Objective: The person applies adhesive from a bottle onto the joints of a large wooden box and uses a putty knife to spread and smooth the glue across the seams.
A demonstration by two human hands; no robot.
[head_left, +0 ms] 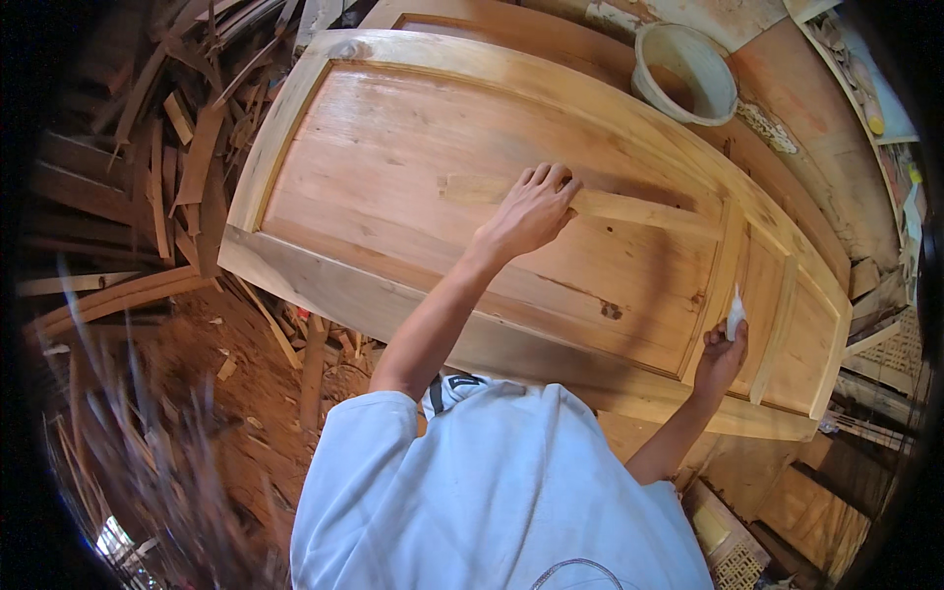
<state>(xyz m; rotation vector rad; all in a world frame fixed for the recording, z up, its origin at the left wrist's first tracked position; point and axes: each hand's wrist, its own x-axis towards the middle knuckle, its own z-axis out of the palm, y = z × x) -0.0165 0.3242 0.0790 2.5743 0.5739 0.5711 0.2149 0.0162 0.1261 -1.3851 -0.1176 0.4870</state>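
A large wooden door (413, 128) with recessed panels lies flat in front of me. Over its big panel, my left hand (536, 206) has its fingers curled around a pale wooden strip (649, 212). The strip's left end sticks out past my fingers, while its right end reaches the cross rail (723, 275). My right hand (723, 356) is at the near right part of the door, closed around a small white squeeze bottle (736, 317) with its pointed nozzle upward. Part of the bottle is hidden by my fingers. A dark knot (611, 310) marks the panel between my hands.
Beyond the door's far edge stands a whitish plastic bucket (685, 74), stained brown inside. Another wooden panel (551, 29) lies behind the door. Scrap wood (187, 147) is heaped at the left, beside reddish-brown ground (236, 393). More boards (806, 511) lie at the lower right.
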